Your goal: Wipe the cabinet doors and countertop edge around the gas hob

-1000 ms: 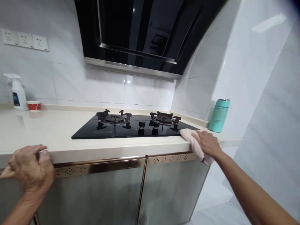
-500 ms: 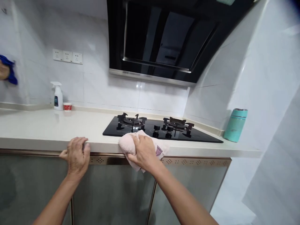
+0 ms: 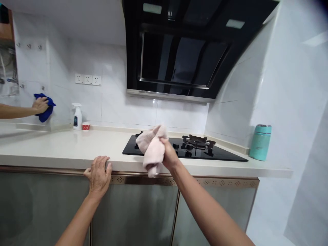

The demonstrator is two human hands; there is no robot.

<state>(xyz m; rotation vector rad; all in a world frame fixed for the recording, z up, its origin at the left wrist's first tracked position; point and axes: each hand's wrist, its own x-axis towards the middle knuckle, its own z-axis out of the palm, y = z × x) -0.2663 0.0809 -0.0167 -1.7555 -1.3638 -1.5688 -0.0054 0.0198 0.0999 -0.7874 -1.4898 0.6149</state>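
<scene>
My right hand (image 3: 169,153) is closed on a bunched pale pink cloth (image 3: 153,148), lifted in front of the counter edge. The cloth hangs over part of the black gas cooktop (image 3: 217,155) and hides most of the left burner. My left hand (image 3: 99,174) rests on the front edge of the white countertop (image 3: 61,148), thumb and fingers apart, with nothing in it.
At the left, another person's hand (image 3: 41,105) presses a blue cloth (image 3: 45,114) to the wall. A spray bottle (image 3: 77,118) and a red-and-white cup (image 3: 86,126) stand at the back. A turquoise flask (image 3: 260,143) is at right; a black range hood (image 3: 176,61) hangs above.
My right hand has raised the pink cloth off the counter's front edge, and it now hangs bunched. The view has tilted up and turned left, showing more of the other person's arm.
</scene>
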